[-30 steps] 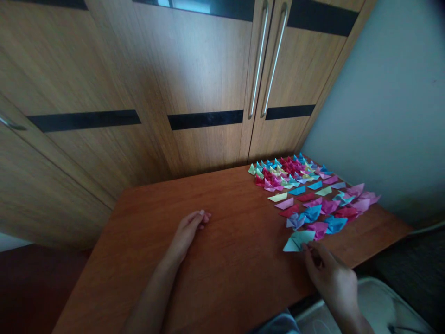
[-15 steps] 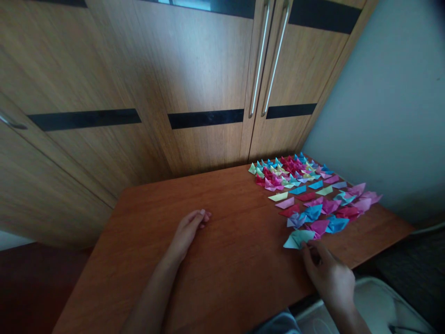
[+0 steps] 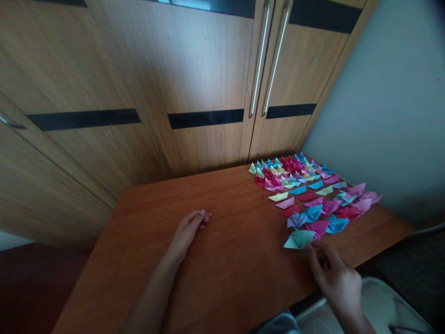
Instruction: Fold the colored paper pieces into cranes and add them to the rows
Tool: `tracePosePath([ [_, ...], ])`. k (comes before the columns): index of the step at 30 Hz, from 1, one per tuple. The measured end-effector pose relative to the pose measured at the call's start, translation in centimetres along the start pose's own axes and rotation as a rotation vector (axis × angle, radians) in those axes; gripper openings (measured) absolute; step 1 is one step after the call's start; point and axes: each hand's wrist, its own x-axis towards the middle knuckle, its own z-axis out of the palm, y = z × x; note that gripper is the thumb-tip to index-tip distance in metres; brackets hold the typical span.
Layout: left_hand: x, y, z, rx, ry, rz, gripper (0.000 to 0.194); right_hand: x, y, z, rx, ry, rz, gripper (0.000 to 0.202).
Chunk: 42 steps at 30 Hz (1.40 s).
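Observation:
My left hand (image 3: 188,232) rests on its side on the brown wooden table (image 3: 222,269). Its fingers are loosely curled together, and nothing shows in them. At the right, my right hand (image 3: 333,271) is just in front of a pale green folded paper piece (image 3: 299,239) lying at the near end of the group. Thumb and forefinger are bent, slightly apart and holding nothing visible, close to the paper's right corner. Behind the green piece lie a magenta folded paper (image 3: 318,228), a blue folded paper (image 3: 337,224) and a lilac folded paper (image 3: 296,220).
Several small folded paper boats (image 3: 295,166) stand in rows at the table's far right corner. Flat folded strips (image 3: 306,196) lie between them and the larger pieces. A wooden wardrobe (image 3: 205,148) backs the table; a pale wall (image 3: 392,116) rises at right. A light-coloured seat (image 3: 378,306) is below.
My right hand has let go of the green folded paper and drawn back slightly to the right and toward me. The green paper stays in place. My left hand is still.

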Motion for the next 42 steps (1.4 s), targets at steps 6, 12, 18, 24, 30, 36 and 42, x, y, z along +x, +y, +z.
tracePosePath([
  [6,0.1,-0.2,0.3,0.103,-0.015,0.045,0.033,0.9,1.1,-0.5,-0.063,0.060,0.095,0.045],
  [12,0.4,-0.6,0.3,0.249,-0.091,0.102,0.033,1.8,2.1,0.0,-0.160,-0.027,0.090,0.041],
  [18,0.5,-0.8,0.1,0.244,-0.084,0.074,0.032,2.1,2.6,0.6,-0.198,0.064,0.040,0.037],
  [24,0.4,-0.8,0.1,0.261,-0.076,0.093,0.032,2.0,2.0,0.3,-0.230,-0.054,0.066,0.038],
  [30,-0.6,0.2,1.5,0.402,-0.044,0.202,0.027,1.9,2.3,1.0,-0.266,-0.022,0.050,0.040],
  [36,-4.5,0.8,9.4,0.341,-0.388,0.232,0.027,1.9,3.0,1.7,-0.238,0.026,-0.013,0.036],
  [42,-4.9,-0.9,16.4,0.220,-0.531,0.017,0.037,1.9,3.0,1.7,-0.216,0.060,-0.030,0.033],
])
